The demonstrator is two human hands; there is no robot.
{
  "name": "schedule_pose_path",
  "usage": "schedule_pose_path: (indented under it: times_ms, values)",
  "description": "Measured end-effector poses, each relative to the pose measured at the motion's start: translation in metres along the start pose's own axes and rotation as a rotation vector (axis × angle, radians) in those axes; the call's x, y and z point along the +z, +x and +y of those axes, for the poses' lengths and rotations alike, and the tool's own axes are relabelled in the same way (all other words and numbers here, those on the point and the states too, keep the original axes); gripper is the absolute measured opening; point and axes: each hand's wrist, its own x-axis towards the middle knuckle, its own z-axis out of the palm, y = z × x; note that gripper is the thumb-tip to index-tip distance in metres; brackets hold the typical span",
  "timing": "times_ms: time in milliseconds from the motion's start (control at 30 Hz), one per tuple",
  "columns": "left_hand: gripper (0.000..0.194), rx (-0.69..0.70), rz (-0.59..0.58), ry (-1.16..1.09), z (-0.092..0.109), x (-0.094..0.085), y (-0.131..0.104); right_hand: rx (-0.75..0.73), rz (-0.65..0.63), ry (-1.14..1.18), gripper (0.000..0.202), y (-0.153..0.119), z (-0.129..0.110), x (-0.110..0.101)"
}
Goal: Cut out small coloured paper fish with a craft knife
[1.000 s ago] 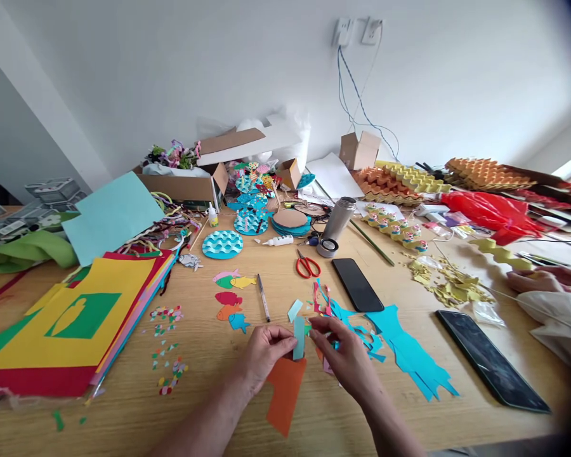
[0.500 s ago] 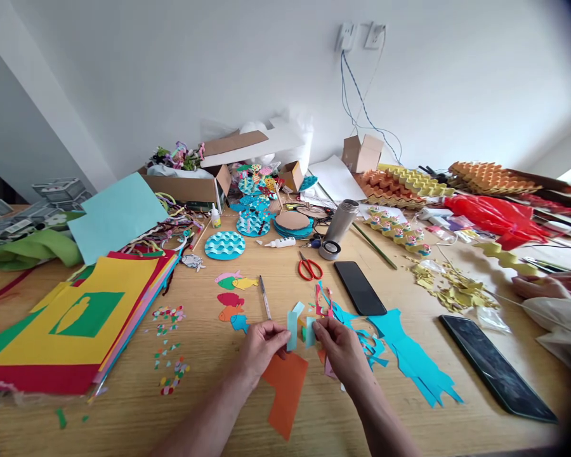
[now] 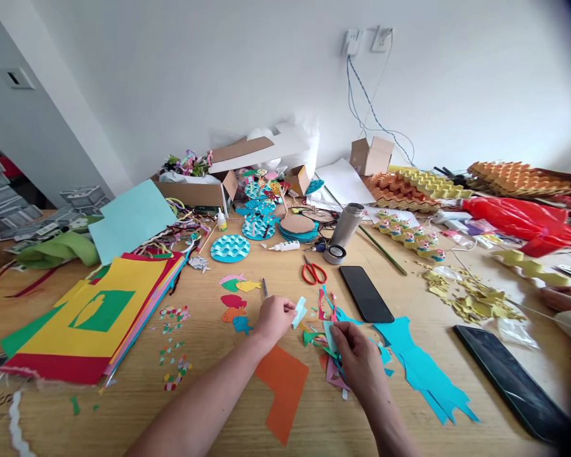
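Note:
My left hand pinches a small pale blue paper piece above the middle of the table. To its right, my right hand has its fingers closed on another pale blue paper strip. Below my left hand lies a cut orange sheet. Colored paper scraps are spread beside and under my right hand. Paper fish lie left of my left hand, near a pen partly hidden by it. Red-handled scissors rest beyond both hands.
Stacked colored paper lies at left. A black phone, a steel flask and blue cut paper are at right, with a larger dark device. Another person's hand shows at the right edge.
My hands have moved apart, each with a pale blue piece; my left hand is slightly higher and my right hand further right. The camera view has turned a little left.

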Motion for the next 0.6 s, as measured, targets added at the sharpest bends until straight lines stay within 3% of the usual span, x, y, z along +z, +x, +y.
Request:
schedule_pose_path:
  times_ms: [167,300,433,600]
  values:
    - [0.026,0.141,0.041,0.037,0.019,-0.006,-0.01,-0.059,0.052,-0.132,0.031,-0.005,0.008,-0.012]
    - [0.03,0.21,-0.08,-0.012,0.034,-0.01,-0.04,-0.201,-0.052,-0.169,0.026,-0.009,-0.003,-0.008]
    - [0.03,0.165,-0.207,-0.134,0.034,-0.009,-0.06,-0.269,-0.156,-0.14,0.022,-0.013,-0.019,0.004]
    - [0.031,0.088,-0.213,-0.256,0.027,-0.012,-0.065,-0.196,-0.224,-0.042,0.021,-0.018,-0.027,0.01]
